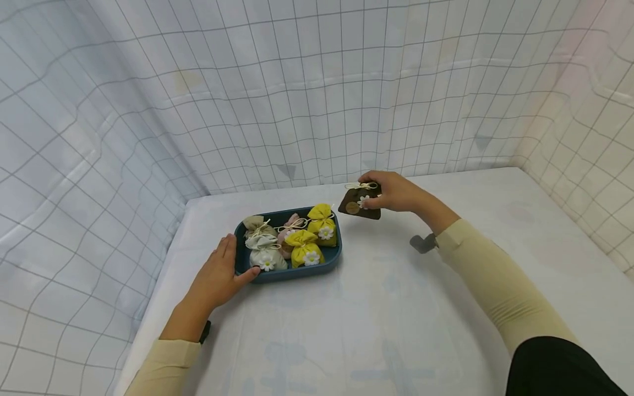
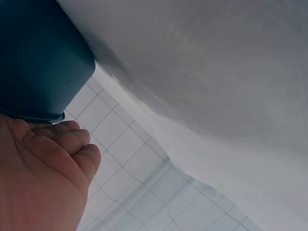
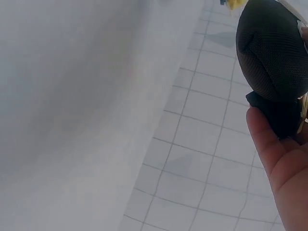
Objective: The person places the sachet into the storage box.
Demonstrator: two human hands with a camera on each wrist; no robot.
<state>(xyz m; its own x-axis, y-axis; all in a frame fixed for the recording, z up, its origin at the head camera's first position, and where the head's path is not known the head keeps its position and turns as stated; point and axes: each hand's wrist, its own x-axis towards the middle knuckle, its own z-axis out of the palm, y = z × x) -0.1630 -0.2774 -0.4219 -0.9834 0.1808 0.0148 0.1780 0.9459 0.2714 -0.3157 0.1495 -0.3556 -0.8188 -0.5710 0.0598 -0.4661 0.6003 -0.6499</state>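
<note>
In the head view, my right hand (image 1: 395,191) grips a dark brown drawstring pouch (image 1: 359,212) with a cream bow and a white flower, right of the tray. The right wrist view shows that pouch (image 3: 272,53) puffed out, with fingers around its neck. My left hand (image 1: 216,275) rests against the left end of a dark blue tray (image 1: 297,273), thumb at its front rim. Inside lie a white pouch (image 1: 262,256), a beige pouch (image 1: 257,224), a pink pouch (image 1: 285,247) and two yellow pouches, one in front (image 1: 303,247) and one behind (image 1: 321,215).
A white cloth (image 1: 346,330) covers the table. White grid-patterned curtains (image 1: 317,110) hang behind it and on both sides. A grey object (image 1: 422,243) shows by the right wrist. Something black (image 1: 559,368) sits at the lower right.
</note>
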